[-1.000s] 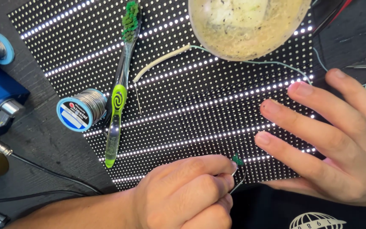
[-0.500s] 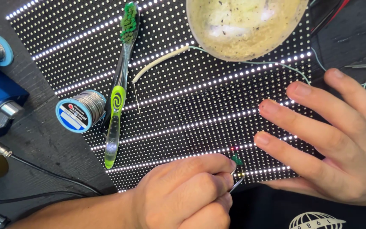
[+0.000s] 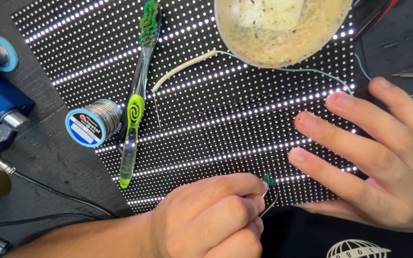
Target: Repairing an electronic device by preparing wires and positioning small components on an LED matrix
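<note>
Two hands low on a lit LED panel (image 3: 225,119): left hand (image 3: 211,220) fisted around thin tweezers (image 3: 267,200), tips at the panel's near edge by a tiny green part (image 3: 268,180); right hand (image 3: 378,157) spread flat, fingers open, pressing the panel's right side. Open stretch of panel between toothbrush (image 3: 135,100) and right fingers. Bright rows shifted since before; hands barely moved. Bowl (image 3: 278,28) at top, holding pale speckled residue. Solder spool (image 3: 94,122) touching the toothbrush.

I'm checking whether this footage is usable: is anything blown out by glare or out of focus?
Head view: the lit rows on the black LED dot panel bloom white and merge into streaks; the left hand and right hand are evenly lit and sharp; the thin green-tipped tool in the left hand is too small to resolve.
</note>
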